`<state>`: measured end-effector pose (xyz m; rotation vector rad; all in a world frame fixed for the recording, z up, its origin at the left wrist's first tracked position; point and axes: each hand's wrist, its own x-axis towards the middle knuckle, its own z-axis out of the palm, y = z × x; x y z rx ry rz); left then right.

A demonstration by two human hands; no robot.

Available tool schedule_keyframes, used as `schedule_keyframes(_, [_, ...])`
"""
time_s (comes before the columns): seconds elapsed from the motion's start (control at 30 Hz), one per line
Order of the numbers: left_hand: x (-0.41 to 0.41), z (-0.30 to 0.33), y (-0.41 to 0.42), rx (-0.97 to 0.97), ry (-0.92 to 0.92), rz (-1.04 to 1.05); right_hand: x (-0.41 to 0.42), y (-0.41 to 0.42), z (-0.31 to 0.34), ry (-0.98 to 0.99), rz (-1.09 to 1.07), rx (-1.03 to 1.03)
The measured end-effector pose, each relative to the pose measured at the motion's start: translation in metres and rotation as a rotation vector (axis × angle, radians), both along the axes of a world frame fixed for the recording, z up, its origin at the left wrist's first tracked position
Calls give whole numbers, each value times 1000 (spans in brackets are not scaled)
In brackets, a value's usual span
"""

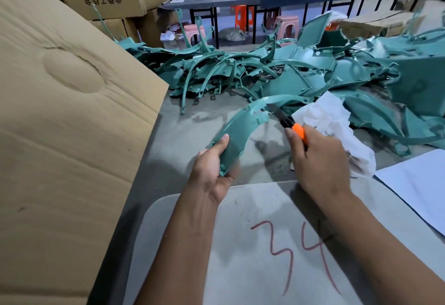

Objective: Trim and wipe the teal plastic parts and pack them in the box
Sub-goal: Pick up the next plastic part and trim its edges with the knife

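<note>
One curved teal plastic part [237, 133] in trimming: my left hand [212, 172] grips its lower end while my right hand [317, 160] holds the orange utility knife [287, 123], blade at its edge, with white wiping cloth [330, 121] bunched behind. Many untrimmed teal parts [277, 68] lie piled on the table [183, 133]; cardboard box flap [60, 112] stands left, its contents hidden, so most work appears left.

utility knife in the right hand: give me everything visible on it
The knife has an orange body, mostly hidden in the right hand, and a dark front section with the blade extended. It points up and away to the left, its tip at the inner edge of the curved teal part that the left hand grips by its lower end. A white cloth lies just behind it.
</note>
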<state>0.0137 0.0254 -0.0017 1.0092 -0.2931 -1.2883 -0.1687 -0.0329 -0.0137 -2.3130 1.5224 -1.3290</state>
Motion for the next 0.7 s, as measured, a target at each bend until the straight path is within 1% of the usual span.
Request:
schedule_keyframes(0.03, [-2, 0, 0, 5, -5, 13, -2, -1, 0, -16, -1, -8])
schedule_keyframes(0.1, [-4, 2, 0, 18, -1, 42, -1, 4, 1, -35, 166, -64])
schedule_keyframes(0.17, [-6, 2, -1, 20, 44, 34, 6, 12, 0, 34, 335, -81])
schedule_keyframes(0.2, [-6, 2, -1, 16, 72, 11, 9, 13, -1, 73, 352, -89])
schedule_keyframes(0.23, [-6, 2, 0, 15, 97, -15, 10, 12, -1, 85, 325, -97])
schedule_keyframes(0.3, [-5, 3, 0, 13, 129, -60, 6, 7, -2, 36, 209, -78])
schedule_keyframes(0.4, [-2, 4, 1, -13, 123, -70, -6, -2, -1, -40, 28, -29])
schedule_keyframes(0.43, [-2, 3, 1, -23, 114, -46, -7, -2, -1, -70, 5, -25])
schedule_keyframes(0.47, [-3, 3, 0, -25, 94, 5, -7, -1, 0, -102, 28, -33])
schedule_keyframes(0.53, [-6, 2, -3, 7, 42, 173, -1, 7, 1, -118, 195, -78])
schedule_keyframes(0.6, [-6, 0, -8, 49, 10, 340, 8, 18, 3, -18, 393, -111])
schedule_keyframes(0.63, [-6, -1, -10, 59, 7, 389, 12, 22, 2, 45, 457, -110])
schedule_keyframes(0.7, [-4, 0, -11, 51, 25, 434, 19, 28, 1, 149, 493, -84])
